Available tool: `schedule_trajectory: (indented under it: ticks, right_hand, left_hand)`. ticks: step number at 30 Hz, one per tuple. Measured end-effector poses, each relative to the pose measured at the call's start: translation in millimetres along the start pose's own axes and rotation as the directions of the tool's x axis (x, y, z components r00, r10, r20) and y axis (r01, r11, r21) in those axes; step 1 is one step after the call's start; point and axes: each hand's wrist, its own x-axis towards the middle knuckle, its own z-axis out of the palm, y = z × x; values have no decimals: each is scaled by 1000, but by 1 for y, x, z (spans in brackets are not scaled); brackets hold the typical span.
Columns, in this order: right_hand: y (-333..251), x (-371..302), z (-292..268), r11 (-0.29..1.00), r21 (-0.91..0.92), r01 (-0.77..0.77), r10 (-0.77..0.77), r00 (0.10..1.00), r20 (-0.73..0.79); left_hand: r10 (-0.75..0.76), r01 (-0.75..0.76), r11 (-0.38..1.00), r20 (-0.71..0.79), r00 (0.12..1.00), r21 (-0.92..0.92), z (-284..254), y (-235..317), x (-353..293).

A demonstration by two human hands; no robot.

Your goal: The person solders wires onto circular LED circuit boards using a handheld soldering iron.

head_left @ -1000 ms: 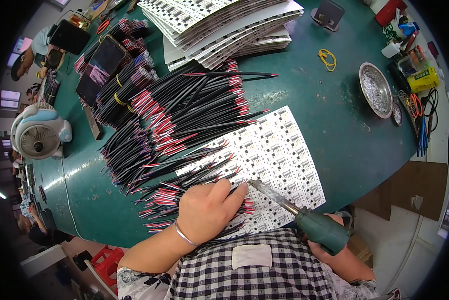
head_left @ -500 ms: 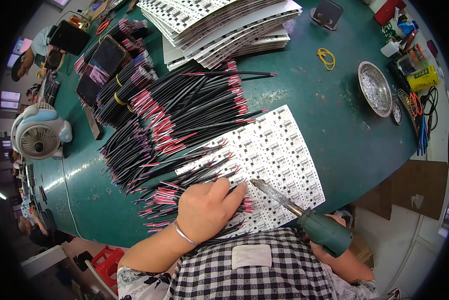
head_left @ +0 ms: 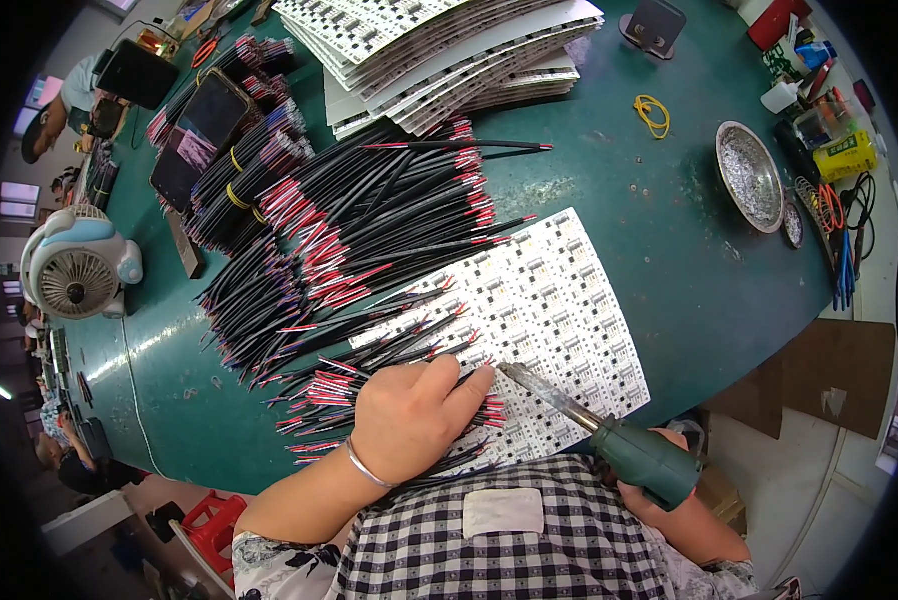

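Note:
A white circuit board panel (head_left: 559, 290), covered with rows of small dark components, lies on the green table in front of me. My left hand (head_left: 409, 415) rests over its left part, fingers pinched together on a black wire whose end is mostly hidden by them. My right hand (head_left: 659, 490) is closed round the green handle of a soldering iron (head_left: 649, 462). The iron's tip sits on the board right beside my left fingertips. Several black wires with red and white stripped ends (head_left: 334, 395) spread from the board's left edge and partly under my left hand.
Loose black wires (head_left: 399, 200) pile beyond the board, below a tall stack of board panels (head_left: 449, 60). Phones (head_left: 214, 108) lie on bundled wires. A metal bowl (head_left: 749, 175) and a yellow cord (head_left: 652, 117) are at right, a small fan (head_left: 77, 265) at left.
The soldering iron has shifted very slightly left, its tip nearer my left fingertips. My left hand has barely moved.

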Motion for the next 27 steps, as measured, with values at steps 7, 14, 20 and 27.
schedule_trajectory:
  ticks: [7,14,20,27]
  right_hand:
    - [-2,6,-1,997,-57,47,-49,999,-17]
    - [-5,18,1,985,160,-59,63,998,-23]
    - [-1,15,6,999,52,13,-9,998,-64]
    - [8,14,11,993,-31,115,-117,986,-115]
  left_hand:
    - [-6,4,999,32,999,45,-3,5,3]
    - [-33,28,998,82,996,62,-6,8,5]
    - [-62,58,997,79,995,56,-4,11,6]
    - [-76,69,995,114,991,68,-4,11,5]
